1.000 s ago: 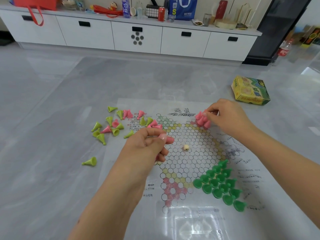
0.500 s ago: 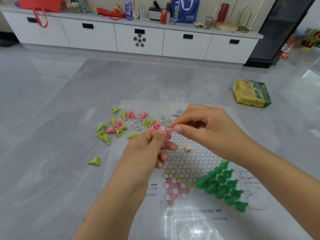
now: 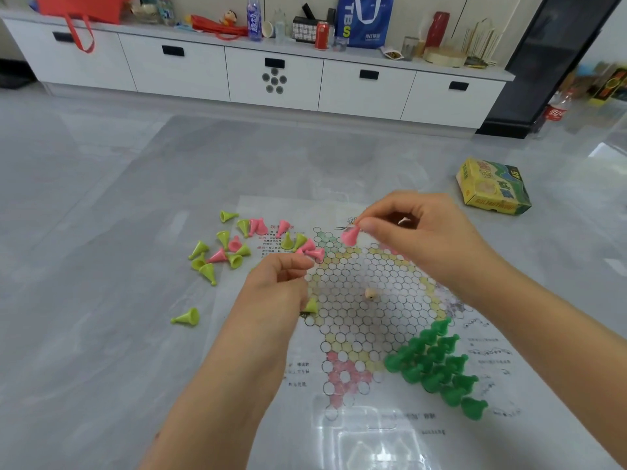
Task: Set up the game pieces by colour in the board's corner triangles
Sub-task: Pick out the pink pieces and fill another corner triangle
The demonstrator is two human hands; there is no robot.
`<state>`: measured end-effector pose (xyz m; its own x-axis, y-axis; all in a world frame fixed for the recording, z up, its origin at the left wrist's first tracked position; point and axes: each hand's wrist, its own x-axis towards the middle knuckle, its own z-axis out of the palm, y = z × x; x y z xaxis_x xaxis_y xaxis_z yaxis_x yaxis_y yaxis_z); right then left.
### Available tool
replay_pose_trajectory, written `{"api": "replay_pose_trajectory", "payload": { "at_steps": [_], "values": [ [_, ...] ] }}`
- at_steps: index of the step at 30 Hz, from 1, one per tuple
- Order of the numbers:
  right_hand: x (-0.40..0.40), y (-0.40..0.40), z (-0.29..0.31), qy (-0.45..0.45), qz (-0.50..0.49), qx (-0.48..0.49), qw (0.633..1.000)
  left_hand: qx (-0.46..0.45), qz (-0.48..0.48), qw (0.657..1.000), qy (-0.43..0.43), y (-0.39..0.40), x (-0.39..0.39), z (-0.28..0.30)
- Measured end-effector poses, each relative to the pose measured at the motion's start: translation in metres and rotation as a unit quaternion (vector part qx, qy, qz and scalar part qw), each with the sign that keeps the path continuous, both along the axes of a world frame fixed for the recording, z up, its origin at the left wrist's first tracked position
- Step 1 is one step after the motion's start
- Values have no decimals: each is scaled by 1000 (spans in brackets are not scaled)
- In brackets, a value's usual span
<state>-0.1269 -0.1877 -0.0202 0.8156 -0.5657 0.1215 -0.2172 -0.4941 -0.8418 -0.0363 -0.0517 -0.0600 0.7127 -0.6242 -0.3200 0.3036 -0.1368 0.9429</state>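
Observation:
The paper game board lies flat on the floor. My right hand pinches one pink cone piece above the board's far side. Over the board's left edge, my left hand has curled fingers and no piece visible between its fingertips. A lime piece shows at its lower fingers; whether they hold it I cannot tell. Loose pink and lime pieces lie scattered left of the board. Dark green pieces fill the near right triangle. A small die sits mid-board.
One lime piece lies alone on the grey floor at the left. A yellow-green game box lies to the right beyond the board. A clear plastic tray rests on the board's near edge. A white cabinet runs along the back.
The pink piece has passed from my left hand to my right hand. My right hand has lifted it away toward the far side, and my left hand has stayed in place.

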Motion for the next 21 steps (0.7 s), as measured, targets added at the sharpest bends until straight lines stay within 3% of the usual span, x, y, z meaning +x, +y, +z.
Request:
{"api": "replay_pose_trajectory", "payload": {
  "at_steps": [7,14,21],
  "values": [
    [-4,-44,-4,-3,-148,-19,989,-38,-19,999,12,1,-1,1],
    [5,-61,-29,100,-161,-33,981,-56,-33,997,28,0,-1,-1],
    [11,-70,-50,133,-173,-87,972,-26,-29,999,-1,-1,2,-3]
  ]
}}
